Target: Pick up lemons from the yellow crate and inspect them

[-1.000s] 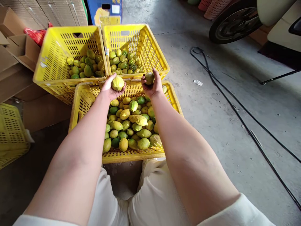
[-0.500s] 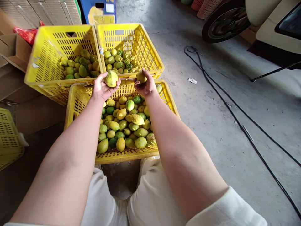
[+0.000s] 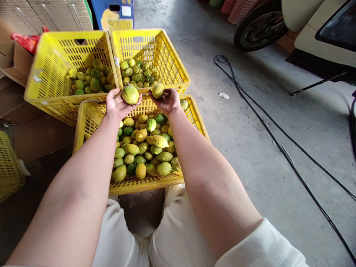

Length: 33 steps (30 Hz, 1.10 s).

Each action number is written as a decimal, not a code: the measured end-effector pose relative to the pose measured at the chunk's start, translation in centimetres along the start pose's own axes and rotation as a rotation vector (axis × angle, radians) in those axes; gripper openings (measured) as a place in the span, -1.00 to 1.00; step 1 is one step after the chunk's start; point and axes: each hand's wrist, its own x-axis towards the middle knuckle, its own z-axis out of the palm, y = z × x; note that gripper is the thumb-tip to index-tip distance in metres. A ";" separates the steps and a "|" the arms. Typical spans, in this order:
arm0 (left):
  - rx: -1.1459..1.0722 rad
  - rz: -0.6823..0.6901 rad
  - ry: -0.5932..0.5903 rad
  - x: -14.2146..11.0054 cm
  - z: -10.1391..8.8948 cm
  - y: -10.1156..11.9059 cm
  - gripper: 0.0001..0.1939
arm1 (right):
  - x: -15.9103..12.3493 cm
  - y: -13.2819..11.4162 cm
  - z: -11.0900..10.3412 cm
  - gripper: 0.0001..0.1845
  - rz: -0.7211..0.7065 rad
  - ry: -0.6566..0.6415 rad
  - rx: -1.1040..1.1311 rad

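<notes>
My left hand (image 3: pixel 119 105) is closed around a yellow-green lemon (image 3: pixel 129 94), palm turned up. Beside it, my right hand (image 3: pixel 167 101) holds a second, smaller-looking lemon (image 3: pixel 158 91) at its fingertips. Both hands are over the far rim of the near yellow crate (image 3: pixel 147 190), which holds many yellow and green lemons (image 3: pixel 140 148). Just beyond stand two more yellow crates. The back right crate (image 3: pixel 174 55) contains green and yellow fruit, several with striped skins (image 3: pixel 148 72). More lemons (image 3: pixel 94 79) lie in the back left crate (image 3: pixel 46 70). My forearms hide parts of the near crate.
Cardboard boxes (image 3: pixel 33 137) and a red bag (image 3: pixel 26 42) are at the left, with another yellow crate (image 3: pixel 9 167) lower down. A blue box (image 3: pixel 129 22) stands behind. On the concrete floor, a black cable (image 3: pixel 267 120) runs near a parked vehicle's wheel (image 3: pixel 261 29).
Both lemons have turned in my hands. My right hand has rolled palm-up and shifted left, bringing its lemon closer to the left one. The view has shifted slightly.
</notes>
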 end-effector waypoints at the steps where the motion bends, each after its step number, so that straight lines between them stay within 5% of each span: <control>1: 0.006 -0.008 0.000 -0.1 0.0 0.0 -0.53 | -0.1 0.0 0.0 -0.76 0.015 -0.004 0.008; 6: 0.057 -0.018 0.015 -0.2 0.2 -0.1 -0.49 | -0.3 0.3 0.3 -0.86 -0.005 -0.117 -0.013; 12: 0.052 -0.006 -0.009 -0.2 0.4 -0.3 -0.37 | -1.4 0.5 1.5 -0.64 -0.079 -0.218 -0.021; 17: 0.028 0.034 0.034 -0.3 0.3 -0.1 -0.42 | -1.5 0.3 1.5 -0.78 0.003 -0.327 0.072; 33: -0.038 -0.085 0.020 -0.8 0.9 0.5 -0.45 | -1.3 0.9 2.3 -0.71 0.044 -0.184 -0.159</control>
